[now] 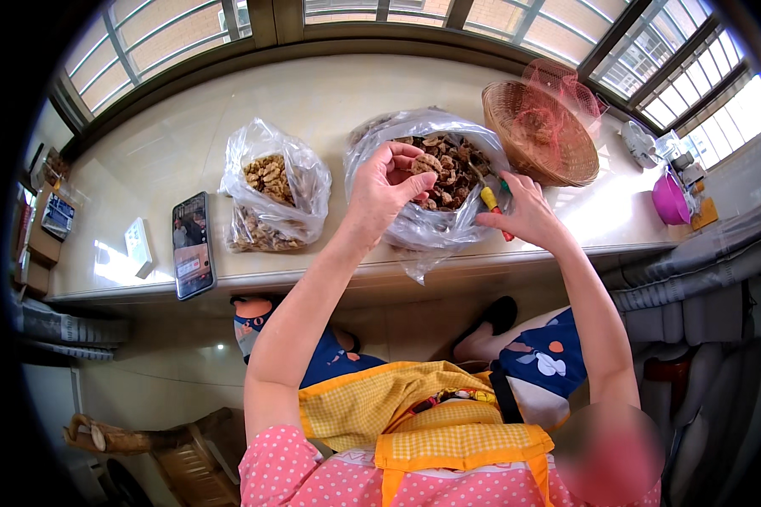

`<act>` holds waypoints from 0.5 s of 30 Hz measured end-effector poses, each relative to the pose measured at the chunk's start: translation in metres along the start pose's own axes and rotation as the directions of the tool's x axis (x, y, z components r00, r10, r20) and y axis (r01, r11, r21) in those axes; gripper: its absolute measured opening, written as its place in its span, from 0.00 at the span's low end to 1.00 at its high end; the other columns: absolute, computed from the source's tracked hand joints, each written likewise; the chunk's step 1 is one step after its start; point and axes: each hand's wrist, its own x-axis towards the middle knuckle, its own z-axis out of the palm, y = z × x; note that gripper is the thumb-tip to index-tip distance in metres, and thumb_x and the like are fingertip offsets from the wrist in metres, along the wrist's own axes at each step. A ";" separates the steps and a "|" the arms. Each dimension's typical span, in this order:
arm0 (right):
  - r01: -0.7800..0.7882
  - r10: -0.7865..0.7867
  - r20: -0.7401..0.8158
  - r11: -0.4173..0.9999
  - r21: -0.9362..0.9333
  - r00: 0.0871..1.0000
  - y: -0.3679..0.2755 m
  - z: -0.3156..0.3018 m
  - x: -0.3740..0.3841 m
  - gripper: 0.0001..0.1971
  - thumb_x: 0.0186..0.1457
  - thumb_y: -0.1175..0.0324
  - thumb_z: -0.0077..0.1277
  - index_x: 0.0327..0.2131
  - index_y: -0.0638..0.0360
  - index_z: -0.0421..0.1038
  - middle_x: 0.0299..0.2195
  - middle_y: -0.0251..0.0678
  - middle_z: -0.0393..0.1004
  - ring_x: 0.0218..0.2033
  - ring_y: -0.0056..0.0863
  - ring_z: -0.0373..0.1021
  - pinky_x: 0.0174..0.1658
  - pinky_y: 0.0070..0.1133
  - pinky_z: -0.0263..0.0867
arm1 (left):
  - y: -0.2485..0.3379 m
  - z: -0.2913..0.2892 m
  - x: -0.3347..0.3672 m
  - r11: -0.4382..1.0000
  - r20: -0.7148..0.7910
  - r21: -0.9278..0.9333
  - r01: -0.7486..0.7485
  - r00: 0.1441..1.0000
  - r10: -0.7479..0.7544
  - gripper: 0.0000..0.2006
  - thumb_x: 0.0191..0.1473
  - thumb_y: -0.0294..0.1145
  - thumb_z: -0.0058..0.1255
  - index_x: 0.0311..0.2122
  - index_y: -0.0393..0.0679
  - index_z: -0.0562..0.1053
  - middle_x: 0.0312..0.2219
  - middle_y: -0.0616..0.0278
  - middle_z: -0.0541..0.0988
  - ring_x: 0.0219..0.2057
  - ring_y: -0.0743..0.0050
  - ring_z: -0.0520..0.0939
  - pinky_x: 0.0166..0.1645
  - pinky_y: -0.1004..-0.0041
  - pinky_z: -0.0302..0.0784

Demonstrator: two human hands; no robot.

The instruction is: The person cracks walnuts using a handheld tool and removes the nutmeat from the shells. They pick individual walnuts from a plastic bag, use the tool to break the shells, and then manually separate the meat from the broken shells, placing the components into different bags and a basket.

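The left hand [379,196] pinches a bumpy brown nut [427,164] between its thumb and fingers. The nut is up over the open top of a big clear bag [435,237]. Inside the bag is a pile of dark brown bits [461,159]. The right hand [528,211] is at the right side of the big bag, with its thumb and fingers bent around a little tool [489,199] with yellow and red on its handle. I cannot tell if the right hand is squeezing the tool or just touching it.

A round basket [579,163] sits close up to the right side of the big bag, so there is little room there. A red net [558,89] lies in the basket and pokes up over its edge. Farther right is a pink bowl [668,200] with other small things close by.

On the left of the big bag is a smaller clear bag [314,182] with lighter nut pieces [269,179] in it. Next come a phone [193,245] and a white box [138,247]. All of this is on a shiny, pale counter [177,152] under windows [169,38]. The big bag's bottom edge hangs over the front of the counter.
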 end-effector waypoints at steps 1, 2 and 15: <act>-0.001 0.001 -0.001 1.000 0.003 1.000 0.001 -0.001 0.001 0.50 0.39 0.42 0.60 0.59 0.66 0.54 0.56 0.55 0.58 0.59 0.48 0.54 0.61 0.33 0.52 | -0.001 0.001 0.001 1.000 -0.028 0.011 -0.011 1.000 0.011 0.17 0.51 0.23 0.56 0.46 0.36 0.67 0.34 0.59 0.74 0.35 0.72 0.79 0.39 0.76 0.78; 0.006 -0.008 0.035 0.999 0.036 0.999 0.002 -0.002 0.002 0.50 0.38 0.42 0.60 0.59 0.67 0.54 0.55 0.58 0.58 0.58 0.49 0.55 0.61 0.34 0.53 | -0.001 0.000 0.005 1.000 -0.027 0.013 -0.010 1.000 0.011 0.17 0.51 0.23 0.56 0.46 0.36 0.67 0.34 0.59 0.74 0.35 0.72 0.79 0.39 0.76 0.78; -0.071 0.031 0.245 0.985 0.159 0.969 -0.017 -0.063 0.006 0.39 0.38 0.58 0.55 0.57 0.61 0.59 0.42 0.53 0.68 0.45 0.41 0.66 0.50 0.27 0.62 | -0.007 -0.013 0.027 0.996 -0.075 -0.076 0.046 0.996 -0.052 0.17 0.55 0.22 0.50 0.51 0.36 0.68 0.36 0.61 0.76 0.36 0.77 0.77 0.41 0.78 0.76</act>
